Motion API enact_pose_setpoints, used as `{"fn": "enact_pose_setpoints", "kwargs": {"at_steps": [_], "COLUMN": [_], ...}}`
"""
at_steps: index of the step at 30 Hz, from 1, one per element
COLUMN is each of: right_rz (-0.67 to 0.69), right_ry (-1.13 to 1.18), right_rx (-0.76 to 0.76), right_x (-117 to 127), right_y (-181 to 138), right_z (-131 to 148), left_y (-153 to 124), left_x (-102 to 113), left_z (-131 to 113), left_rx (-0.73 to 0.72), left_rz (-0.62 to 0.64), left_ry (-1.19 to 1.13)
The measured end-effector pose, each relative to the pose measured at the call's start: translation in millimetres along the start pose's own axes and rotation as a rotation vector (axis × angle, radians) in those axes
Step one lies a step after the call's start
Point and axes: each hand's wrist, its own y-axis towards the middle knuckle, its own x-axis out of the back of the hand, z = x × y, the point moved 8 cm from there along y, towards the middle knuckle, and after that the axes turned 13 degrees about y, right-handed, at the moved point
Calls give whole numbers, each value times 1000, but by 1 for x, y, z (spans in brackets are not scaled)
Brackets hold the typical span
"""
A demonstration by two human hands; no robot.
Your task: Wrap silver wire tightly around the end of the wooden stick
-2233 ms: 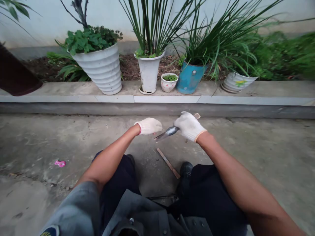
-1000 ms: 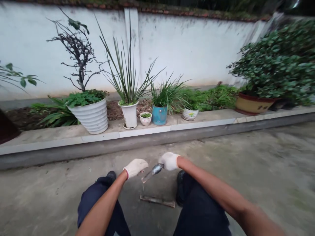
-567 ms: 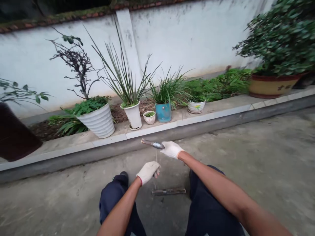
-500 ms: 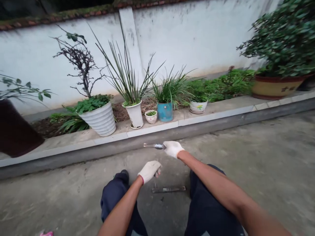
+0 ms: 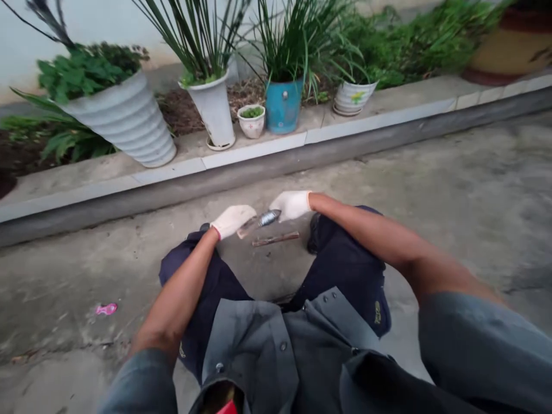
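Note:
My right hand (image 5: 291,206), in a white knit glove, is closed on one end of a short stick (image 5: 247,228) with a silvery wrapped band (image 5: 269,218) round it. My left hand (image 5: 234,219), gloved the same way, has its fingers bent together at the stick's other end, which pokes out below them. Blur hides just how those fingertips sit. Below both hands a second brownish stick (image 5: 276,239) lies on the concrete between my feet.
A low tiled ledge (image 5: 254,150) runs across in front of me. On it stand a ribbed white pot (image 5: 125,123), a tall white pot (image 5: 214,112), a small pot (image 5: 251,125) and a blue pot (image 5: 283,106). A pink object (image 5: 106,309) lies on the ground at left.
My view has tipped downward, bringing my shirt into sight. My left hand has come up to the wrapped stick, and the stick now slants down to the left.

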Motion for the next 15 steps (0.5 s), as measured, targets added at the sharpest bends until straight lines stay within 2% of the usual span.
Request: {"fn": "enact_pose_setpoints", "kwargs": {"at_steps": [5,10,13,15], "right_rz": [-212,-444,-512,-485], "right_ry": [140,97,-5,-73], "right_rx": [-18,-189,-335,-402], "right_x": [47,88,96,91], "right_y": [-16,-18,-14,-10], "right_z": [-1,-17,-36,-47], "left_y": [21,41,48,51], "left_x": [6,8,1,-6], "left_z": [-20,-42,-47,-46], "left_rx": [-34,-6,10,16], "left_rz": [-19,-28,22,55], "left_ry": [-103,-58,11,67]}}
